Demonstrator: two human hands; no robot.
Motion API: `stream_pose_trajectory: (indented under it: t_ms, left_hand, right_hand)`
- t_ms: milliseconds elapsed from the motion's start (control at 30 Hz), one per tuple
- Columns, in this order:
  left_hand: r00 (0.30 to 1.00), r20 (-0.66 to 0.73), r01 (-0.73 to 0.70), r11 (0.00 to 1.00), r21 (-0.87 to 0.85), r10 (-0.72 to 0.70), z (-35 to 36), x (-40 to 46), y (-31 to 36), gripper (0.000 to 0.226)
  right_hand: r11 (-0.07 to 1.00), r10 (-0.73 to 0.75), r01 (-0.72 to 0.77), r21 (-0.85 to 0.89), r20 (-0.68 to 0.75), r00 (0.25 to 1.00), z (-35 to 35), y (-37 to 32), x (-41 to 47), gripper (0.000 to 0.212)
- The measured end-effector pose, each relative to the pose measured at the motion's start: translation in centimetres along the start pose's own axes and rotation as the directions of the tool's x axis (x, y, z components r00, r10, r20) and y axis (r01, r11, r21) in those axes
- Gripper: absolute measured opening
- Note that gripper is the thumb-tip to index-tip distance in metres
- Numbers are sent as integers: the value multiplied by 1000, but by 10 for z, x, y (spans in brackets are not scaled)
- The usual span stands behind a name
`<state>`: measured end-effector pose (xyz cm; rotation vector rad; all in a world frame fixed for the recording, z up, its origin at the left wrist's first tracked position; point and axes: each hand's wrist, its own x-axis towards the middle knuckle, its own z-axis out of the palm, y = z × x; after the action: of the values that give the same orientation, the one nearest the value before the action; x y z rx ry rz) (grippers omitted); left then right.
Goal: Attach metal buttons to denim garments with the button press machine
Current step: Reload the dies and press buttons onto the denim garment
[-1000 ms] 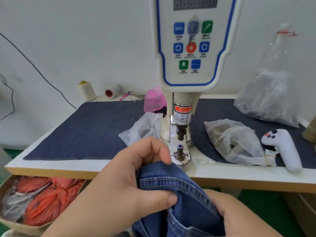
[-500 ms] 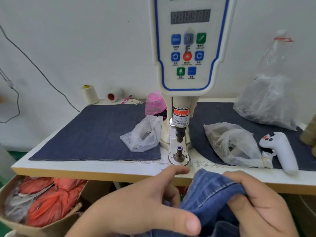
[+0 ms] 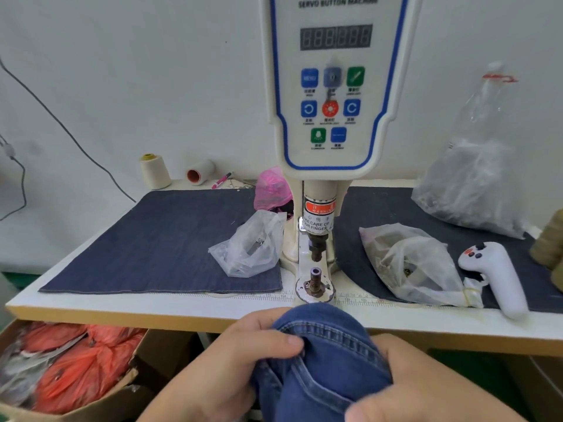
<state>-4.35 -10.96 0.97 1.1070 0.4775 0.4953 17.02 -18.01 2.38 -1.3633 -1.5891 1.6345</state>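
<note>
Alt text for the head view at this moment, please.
Both hands, left hand and right hand, grip bunched blue denim jeans at the table's front edge, just short of the button press machine's lower die. Plastic bags lie beside the machine.

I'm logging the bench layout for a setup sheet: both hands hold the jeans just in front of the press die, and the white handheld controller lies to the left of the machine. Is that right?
Not quite. The white handheld controller lies to the right of the button press machine, beside a clear plastic bag, as the head view shows. The rest stands: the left hand and right hand both grip the jeans just in front of the lower die.
</note>
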Motion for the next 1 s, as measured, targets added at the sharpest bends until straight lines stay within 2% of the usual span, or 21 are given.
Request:
stream_pose_trajectory:
  t_ms: [33,100,167,233,333,400,567,767,867,1000]
  left_hand:
    - [999,-47,19,998,-58,-21,-2,3,-1,49]
    - [984,-151,68,987,-144,-90,-8,11,0,42]
    - [971,-190,108,976,-190,-144,-12,17,8,46]
    - [961,-203,146,970,-193,-185,-14,27,18,49]
    - [929,-294,178,968,-176,-224,-17,43,26,31]
    - [896,-361,204,963,-176,-256,-20,52,23,29]
    - [878,-388,225,958,-179,-279,-27,61,13,34]
    - [866,-429,207,966,-157,-256,-33,73,23,18]
    - [875,-415,210,967,-142,-251,-34,80,28,28]
    - [887,-394,185,968,-171,-240,-37,85,30,31]
  right_hand:
    - [989,-55,47,142,52,997,1,4,4,47]
    - [861,-120,87,502,34,992,-1,12,7,54]
    - [781,-105,134,610,-84,991,-9,15,17,54]
    - [775,-93,173,608,-160,983,-15,11,27,47]
    - [810,21,174,560,-324,946,-25,9,44,42]
    - [822,88,154,548,-389,917,-29,10,52,37]
    - [808,122,142,571,-398,909,-33,18,61,47]
    - [765,73,217,606,-417,906,-46,13,72,31]
    - [751,73,232,618,-427,901,-50,10,78,25]
    - [727,66,253,638,-432,900,-52,9,84,30]
